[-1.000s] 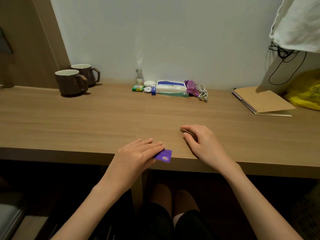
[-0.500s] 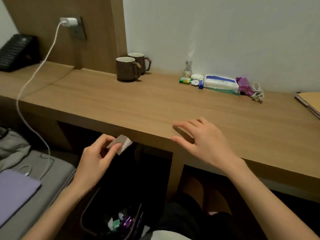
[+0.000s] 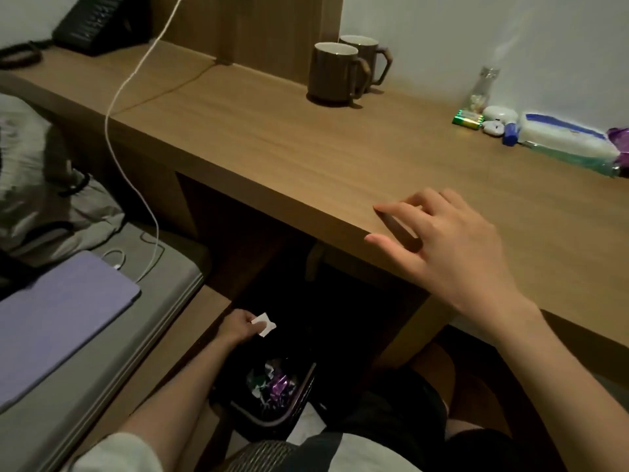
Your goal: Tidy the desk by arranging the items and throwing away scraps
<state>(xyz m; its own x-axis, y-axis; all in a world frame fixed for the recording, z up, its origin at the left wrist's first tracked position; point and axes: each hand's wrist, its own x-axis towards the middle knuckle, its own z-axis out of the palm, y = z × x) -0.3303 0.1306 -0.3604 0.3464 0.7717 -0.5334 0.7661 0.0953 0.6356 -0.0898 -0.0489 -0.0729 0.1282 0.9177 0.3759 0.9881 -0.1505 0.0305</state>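
My left hand (image 3: 240, 327) is low under the desk, pinching a small pale scrap of wrapper (image 3: 264, 324) just above a dark waste bin (image 3: 299, 400) that holds several crumpled wrappers. My right hand (image 3: 442, 247) rests on the front edge of the wooden desk (image 3: 306, 155) with relaxed, spread fingers and holds nothing. Along the wall at the right lie a green battery pack (image 3: 468, 119), a small glass bottle (image 3: 481, 88), white earbud cases (image 3: 498, 114), a blue tube (image 3: 510, 134), a wipes pack (image 3: 565, 139) and a purple wrapper (image 3: 621, 141).
Two brown mugs (image 3: 340, 71) stand at the back of the desk. A white charging cable (image 3: 126, 131) hangs down to a purple tablet (image 3: 51, 321) on the bed at left. A black phone (image 3: 98, 22) sits at the far left.
My left hand has carried the scrap from the desk edge down to just over the bin. The view has swung left and down. My right hand stays at the desk edge.
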